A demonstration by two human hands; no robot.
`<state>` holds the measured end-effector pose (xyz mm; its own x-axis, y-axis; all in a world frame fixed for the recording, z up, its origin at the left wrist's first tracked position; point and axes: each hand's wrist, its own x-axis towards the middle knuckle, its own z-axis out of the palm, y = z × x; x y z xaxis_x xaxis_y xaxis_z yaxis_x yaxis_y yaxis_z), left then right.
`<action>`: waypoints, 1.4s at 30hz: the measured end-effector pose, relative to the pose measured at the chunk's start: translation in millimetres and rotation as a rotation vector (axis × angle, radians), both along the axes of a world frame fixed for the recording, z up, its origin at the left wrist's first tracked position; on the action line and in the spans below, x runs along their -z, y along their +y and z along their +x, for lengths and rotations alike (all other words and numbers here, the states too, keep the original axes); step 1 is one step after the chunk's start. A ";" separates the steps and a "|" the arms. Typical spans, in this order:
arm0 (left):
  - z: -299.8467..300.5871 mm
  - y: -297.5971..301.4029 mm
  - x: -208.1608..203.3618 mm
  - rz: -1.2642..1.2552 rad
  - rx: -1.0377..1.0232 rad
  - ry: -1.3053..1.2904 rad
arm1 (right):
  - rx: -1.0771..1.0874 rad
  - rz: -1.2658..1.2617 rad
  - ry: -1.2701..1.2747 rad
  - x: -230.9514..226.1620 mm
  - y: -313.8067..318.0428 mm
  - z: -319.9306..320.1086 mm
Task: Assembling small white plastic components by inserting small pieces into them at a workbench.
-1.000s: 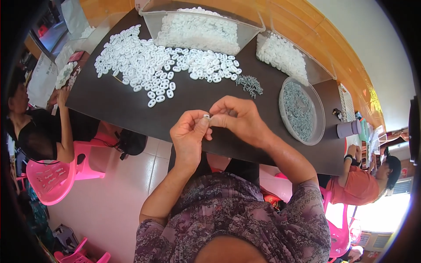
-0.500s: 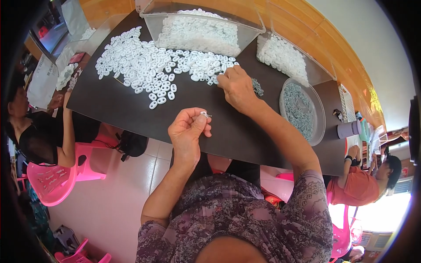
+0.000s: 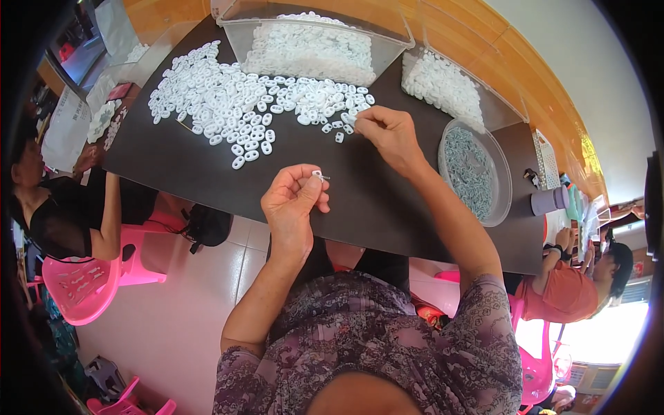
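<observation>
My left hand (image 3: 290, 204) is closed above the dark table's near edge, pinching a small white plastic piece (image 3: 317, 174) between thumb and fingers. A thin metal screw (image 3: 326, 178) sticks out beside that piece. Farther right, my right hand (image 3: 393, 138) has its thumb and fingertips pressed together at the edge of a heap of small white pieces (image 3: 321, 100). Whether one of these is in its pinch is hard to make out. A few loose squarish pieces (image 3: 339, 137) lie just left of its fingertips. To the left spreads a bigger heap of white oval two-holed pieces (image 3: 214, 93).
Two clear bins of white parts stand at the back, one in the middle (image 3: 311, 52) and one at right (image 3: 443, 86). A round tub (image 3: 508, 183) of screws is beside my right forearm. A lilac cup (image 3: 546, 202) stands farther right. People sit at both sides.
My right hand has drawn back slightly right and nearer, and several small white pieces now lie apart from the heap. My left hand still pinches its piece, barely moved.
</observation>
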<state>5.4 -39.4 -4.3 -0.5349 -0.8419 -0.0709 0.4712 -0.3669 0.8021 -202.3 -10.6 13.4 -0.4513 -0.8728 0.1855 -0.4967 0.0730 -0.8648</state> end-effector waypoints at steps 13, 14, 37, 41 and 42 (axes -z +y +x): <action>1.9 8.4 -9.7 -0.004 0.034 -0.046 | -0.065 0.086 -0.505 -18.0 42.4 45.6; 2.0 9.7 -10.2 -0.001 0.035 -0.050 | -0.070 0.071 -0.521 -18.0 45.3 48.4; 6.3 25.2 -7.9 -0.023 0.039 -0.081 | 0.007 -0.083 -0.508 -10.9 64.9 85.1; 7.0 27.0 -8.0 -0.039 0.026 -0.103 | 0.005 -0.119 -0.513 -11.9 64.9 87.5; 6.9 27.2 -7.9 -0.043 0.023 -0.121 | 0.012 -0.120 -0.503 -12.6 64.8 88.2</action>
